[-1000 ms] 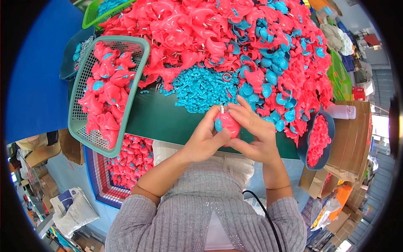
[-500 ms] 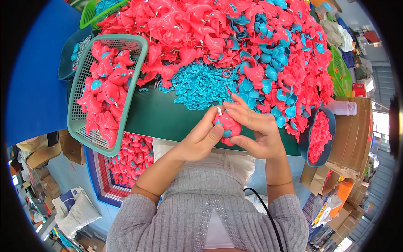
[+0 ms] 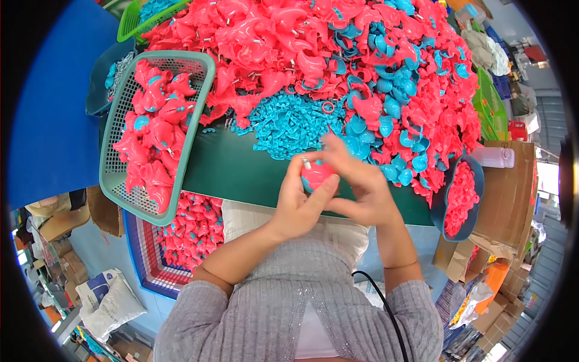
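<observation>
A glossy pink plastic toy body (image 3: 318,175) with a blue patch and a small metal pin at its top sits in my left hand (image 3: 300,202). The left thumb and fingers close around it, just above the table's near edge. Beside it, my right hand (image 3: 364,192) has its thumb and fingers apart and blurred by motion. Its fingertips are close to the toy, and any contact is hard to make out. Past my hands lies a heap of small blue plastic pieces (image 3: 286,127).
A large pile of pink shells (image 3: 259,36) mixed with blue cups (image 3: 395,81) covers the far table. To the left stands a green basket (image 3: 108,154) of pink toy bodies. A dark tub (image 3: 475,202) of pink parts is at the right. Below-left is a blue-rimmed crate (image 3: 137,265).
My right hand has loosened from the toy, its fingers now spread and moving. My left hand still holds the toy, shifted slightly left and turned.
</observation>
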{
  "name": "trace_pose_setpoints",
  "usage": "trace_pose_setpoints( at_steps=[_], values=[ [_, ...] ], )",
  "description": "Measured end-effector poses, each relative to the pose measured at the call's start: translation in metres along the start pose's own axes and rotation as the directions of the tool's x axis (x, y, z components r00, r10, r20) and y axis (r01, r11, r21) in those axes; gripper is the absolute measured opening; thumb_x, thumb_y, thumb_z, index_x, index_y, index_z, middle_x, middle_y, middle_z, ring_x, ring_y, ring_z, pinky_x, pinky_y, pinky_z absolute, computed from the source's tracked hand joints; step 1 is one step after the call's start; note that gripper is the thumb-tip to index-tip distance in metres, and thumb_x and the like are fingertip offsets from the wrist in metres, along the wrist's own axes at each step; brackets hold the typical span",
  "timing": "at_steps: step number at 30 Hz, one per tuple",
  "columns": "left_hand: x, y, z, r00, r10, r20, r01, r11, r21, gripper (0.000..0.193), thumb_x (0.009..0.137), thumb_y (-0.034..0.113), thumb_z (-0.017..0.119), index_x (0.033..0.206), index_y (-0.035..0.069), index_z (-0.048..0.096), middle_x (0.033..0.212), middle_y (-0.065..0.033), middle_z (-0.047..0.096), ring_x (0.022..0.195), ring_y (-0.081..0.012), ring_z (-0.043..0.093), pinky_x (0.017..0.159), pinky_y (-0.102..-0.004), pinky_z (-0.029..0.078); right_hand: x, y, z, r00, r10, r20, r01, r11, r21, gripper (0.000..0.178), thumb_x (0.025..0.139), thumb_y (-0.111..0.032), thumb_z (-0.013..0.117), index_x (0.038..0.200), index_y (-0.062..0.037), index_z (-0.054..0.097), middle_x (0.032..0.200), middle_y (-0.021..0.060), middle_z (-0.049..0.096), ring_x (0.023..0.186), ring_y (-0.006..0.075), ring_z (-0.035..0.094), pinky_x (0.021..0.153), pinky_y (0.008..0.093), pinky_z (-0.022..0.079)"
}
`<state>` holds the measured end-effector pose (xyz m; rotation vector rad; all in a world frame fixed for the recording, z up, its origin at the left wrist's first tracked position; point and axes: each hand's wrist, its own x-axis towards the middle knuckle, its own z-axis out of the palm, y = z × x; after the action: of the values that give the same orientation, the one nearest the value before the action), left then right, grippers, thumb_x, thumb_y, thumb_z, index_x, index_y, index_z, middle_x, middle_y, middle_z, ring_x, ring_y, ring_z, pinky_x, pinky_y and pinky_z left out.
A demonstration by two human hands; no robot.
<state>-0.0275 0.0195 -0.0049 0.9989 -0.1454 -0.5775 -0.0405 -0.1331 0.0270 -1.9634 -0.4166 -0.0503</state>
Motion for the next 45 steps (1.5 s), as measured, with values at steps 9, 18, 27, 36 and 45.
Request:
trace_pose_setpoints(
  at_steps=[9,18,27,36,45],
  values=[
    [0.008,-0.021,-0.017,0.996,0.064,0.055,-0.062,0.997,-0.044,0.044,0.086,0.007,0.067,0.123,0.001,0.043,0.114,-0.0082,0.054,0.105,-0.0142,0.053,0.09,-0.0285,0.045,-0.014,0.021,0.012,0.876,0.409,-0.255,-0.164,0.751,0.639,0.021,0.087,-0.001,0.06,0.107,0.0072,0.063,0.11,0.0224,0.064,0.109,0.0272,0.06,0.097,0.0383,0.046],
    [0.016,-0.036,-0.049,0.979,0.038,-0.203,-0.058,0.994,-0.092,0.033,0.087,0.009,0.067,0.112,-0.001,0.048,0.105,-0.0103,0.061,0.096,-0.0165,0.061,0.081,-0.0299,0.051,0.021,0.054,0.017,0.831,0.461,-0.309,-0.448,0.886,0.118,0.018,0.086,-0.004,0.062,0.102,0.0017,0.066,0.093,0.0134,0.068,0.081,0.019,0.065,0.073,0.0325,0.052],
    [0.045,0.001,-0.052,0.943,-0.199,-0.268,0.049,0.877,-0.478,0.042,0.094,0.034,0.056,0.115,-0.002,0.052,0.104,-0.0134,0.061,0.093,-0.0223,0.062,0.084,-0.0345,0.05,0.061,0.123,-0.009,0.97,0.213,-0.116,-0.212,0.515,-0.83,0.012,0.077,-0.003,0.059,0.085,0.0009,0.065,0.097,0.0143,0.061,0.092,0.0331,0.059,0.076,0.0422,0.05],
    [0.051,0.005,-0.052,0.931,-0.293,-0.217,0.098,0.774,-0.625,0.046,0.095,0.041,0.051,0.118,0.001,0.05,0.106,-0.0142,0.062,0.095,-0.0243,0.064,0.095,-0.0382,0.048,0.026,0.042,0.023,0.912,0.274,-0.306,-0.122,0.891,0.438,0.033,0.084,0.004,0.064,0.116,0.0036,0.055,0.105,0.0108,0.062,0.097,0.0149,0.06,0.084,0.0297,0.051],
    [0.047,0.007,-0.027,0.961,-0.199,-0.192,0.078,0.861,-0.502,0.044,0.095,0.042,0.051,0.113,0.002,0.054,0.103,-0.0121,0.064,0.094,-0.0207,0.064,0.092,-0.0365,0.047,0.008,0.026,0.028,0.893,-0.099,-0.439,-0.007,0.972,-0.234,0.036,0.074,0.004,0.071,0.109,0.0016,0.064,0.103,0.0157,0.066,0.089,0.0257,0.066,0.077,0.0301,0.053]
  ],
)
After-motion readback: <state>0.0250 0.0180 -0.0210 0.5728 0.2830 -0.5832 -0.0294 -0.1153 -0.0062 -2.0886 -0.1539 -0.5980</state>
